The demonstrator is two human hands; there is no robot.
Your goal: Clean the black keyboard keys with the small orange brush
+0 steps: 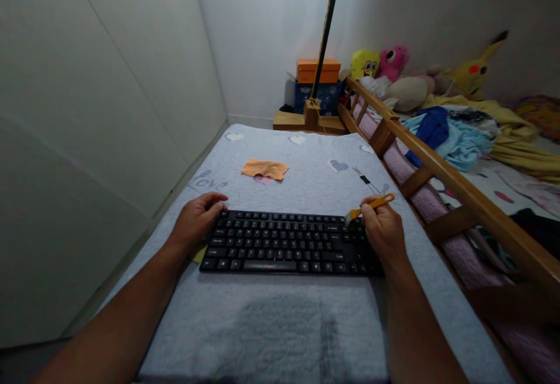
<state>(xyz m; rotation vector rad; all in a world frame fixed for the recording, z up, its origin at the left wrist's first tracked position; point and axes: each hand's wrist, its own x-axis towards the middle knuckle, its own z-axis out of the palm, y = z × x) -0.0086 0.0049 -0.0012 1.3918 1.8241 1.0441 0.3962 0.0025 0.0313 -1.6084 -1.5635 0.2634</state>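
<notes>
A black keyboard lies flat on the light blue quilted cover, with its space bar toward me. My left hand grips the keyboard's far left corner, thumb along the edge and fingers curled. In my right hand is a small brush with a yellow handle. The brush's pale bristles touch or hover just over the keys at the far right; I cannot tell which. My right hand and wrist cover part of the number pad. Something yellow-green peeks out beside the keyboard's left side, mostly hidden.
Beyond the keyboard lies an orange cloth. A thin metal tool with a black band rests at the right. A wooden bed rail runs along the right side, a pale panel along the left. Boxes stand behind.
</notes>
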